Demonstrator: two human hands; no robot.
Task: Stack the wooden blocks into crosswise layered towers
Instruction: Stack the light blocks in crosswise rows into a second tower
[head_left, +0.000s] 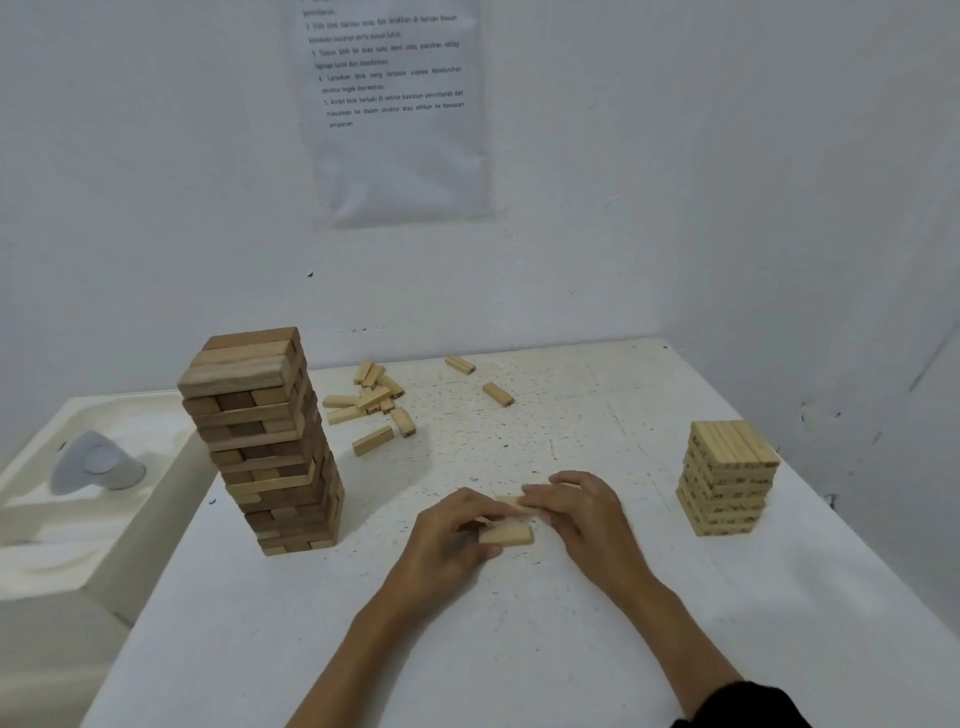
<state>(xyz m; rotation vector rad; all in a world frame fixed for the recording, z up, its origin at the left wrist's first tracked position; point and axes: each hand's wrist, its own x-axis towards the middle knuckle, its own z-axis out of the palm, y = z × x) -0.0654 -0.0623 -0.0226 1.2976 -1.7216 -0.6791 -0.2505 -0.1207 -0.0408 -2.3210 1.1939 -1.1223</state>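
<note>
Desk (597, 415): white, speckled, set into a corner of white walls.

Left hand (447, 540) and right hand (582, 514) meet at the near middle of the desk, around pale held blocks (506, 534); 2 are visible, lying flat and low over the desk. The left hand's fingers are curled and pinch the nearer block's left end. The right hand's fingers lie fairly straight over the farther block. Its thumb is hidden, so I cannot tell whether it grips. A black sleeve (743, 706) covers the right forearm.

Tall tower (265, 441): left of the hands, mixed brown and tan blocks in crosswise layers, with 3 blocks side by side on top. It looks slightly tilted.

Short tower (727, 478): right of the hands, well apart from them, pale blocks, crosswise layers. Dark print on the block sides is too small to read.

Pile (371, 400): loose pale blocks behind the tall tower's right side. 2 strays (497, 393) lie farther right, apart from the pile.

Sheet (395, 104) on the back wall, with numbered lines 3 to 5. Partly legible: "Susun blok ke atas satu demi satu", "struktur tegak dan kemas", "5. Ambil blok berbaki di sekitar kawasan penindanan dan masukkan ke dalam struktur atau alihkan ke kawasan simpanan".

Tray (31, 519): white, beside the desk's left edge, holding a grey-white object I cannot identify.
</note>
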